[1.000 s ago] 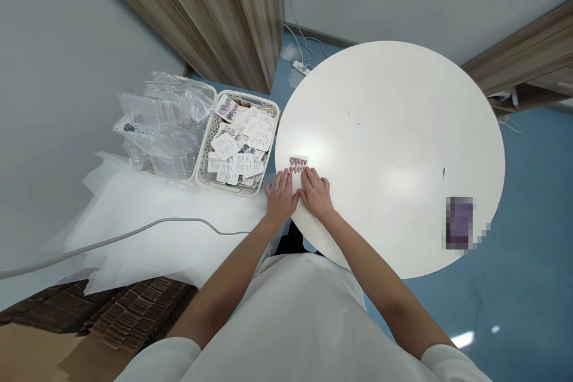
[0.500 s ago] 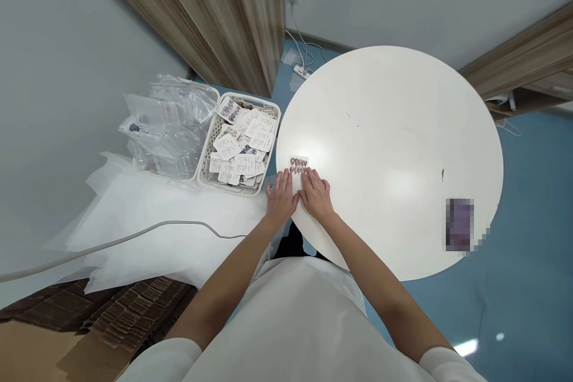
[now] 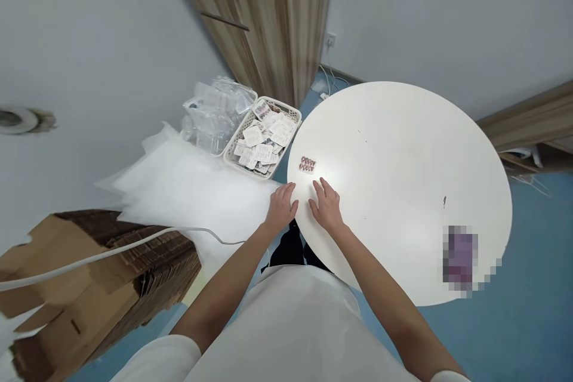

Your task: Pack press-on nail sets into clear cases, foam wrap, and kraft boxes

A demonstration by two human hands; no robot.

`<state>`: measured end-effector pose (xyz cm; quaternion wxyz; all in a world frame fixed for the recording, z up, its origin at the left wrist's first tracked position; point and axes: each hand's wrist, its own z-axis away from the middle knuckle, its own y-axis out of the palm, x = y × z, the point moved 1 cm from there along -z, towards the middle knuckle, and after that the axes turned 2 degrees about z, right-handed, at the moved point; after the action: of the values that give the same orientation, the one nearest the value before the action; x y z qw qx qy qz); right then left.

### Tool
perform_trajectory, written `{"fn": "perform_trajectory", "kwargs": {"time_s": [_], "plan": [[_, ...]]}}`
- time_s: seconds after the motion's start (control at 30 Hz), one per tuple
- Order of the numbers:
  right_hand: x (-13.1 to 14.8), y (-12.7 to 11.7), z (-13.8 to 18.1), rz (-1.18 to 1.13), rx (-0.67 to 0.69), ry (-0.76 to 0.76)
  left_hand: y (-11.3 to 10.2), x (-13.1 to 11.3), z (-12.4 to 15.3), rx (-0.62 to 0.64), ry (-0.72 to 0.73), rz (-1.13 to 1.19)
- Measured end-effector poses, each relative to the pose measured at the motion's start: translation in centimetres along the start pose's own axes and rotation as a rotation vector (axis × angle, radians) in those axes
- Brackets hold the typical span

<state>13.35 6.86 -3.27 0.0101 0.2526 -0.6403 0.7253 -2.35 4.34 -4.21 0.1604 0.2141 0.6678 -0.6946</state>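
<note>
Head view, on my distant screen: the small card (image 3: 307,165) of reddish, nail-shaped pieces lies near the centre of the frame, on the left part of the round white table (image 3: 403,173). Just below it I see the left hand (image 3: 281,206) and the right hand (image 3: 327,207), apart from the card, fingers loosely spread and holding nothing. Left of centre, a white basket (image 3: 233,144) holds printed cards (image 3: 264,151).

One left hand (image 3: 281,208) and one right hand (image 3: 327,206) make two; one round white table (image 3: 403,191); one card of press-on nails (image 3: 307,165) in two rows; two plastic baskets (image 3: 285,106); one wall socket (image 3: 330,40). Heaped printed cards (image 3: 263,152) and clear bags (image 3: 212,119) overlap, uncountable.
</note>
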Motion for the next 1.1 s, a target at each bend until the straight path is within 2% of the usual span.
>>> {"fn": "perform_trajectory", "kwargs": {"time_s": [0.13,0.3,0.43,0.57,0.7,0.83,0.93,1.1], "plan": [[0.1,-0.2,1.4,-0.033,0.002,-0.054,-1.1,0.4,2.1,-0.143,-0.162,0.053],[1.8,-0.1,1.2,-0.036,0.083,-0.141,-3.4,2.9,4.2,-0.228,-0.430,0.192],[4.9,0.0,-1.9,-0.049,0.153,-0.235,-5.4,5.2,4.2,-0.275,-0.604,0.368],[8.7,1.0,-7.2,-0.184,0.194,-0.282,-7.9,7.4,1.2,-0.328,-0.638,0.481],[11.9,3.8,-12.4,-0.418,0.231,-0.113,-10.2,10.8,-3.7,-0.297,-0.608,0.455],[13.8,7.0,-15.0,-0.585,0.196,0.078,-10.9,14.0,-7.2,-0.155,-0.627,0.323],[14.5,8.5,-15.5,-0.607,0.224,0.191,-10.7,14.6,-7.8,-0.127,-0.584,0.204],[15.3,9.2,-15.9,-0.721,0.209,0.364,-10.4,13.7,-7.3,-0.101,-0.523,0.099]]}}
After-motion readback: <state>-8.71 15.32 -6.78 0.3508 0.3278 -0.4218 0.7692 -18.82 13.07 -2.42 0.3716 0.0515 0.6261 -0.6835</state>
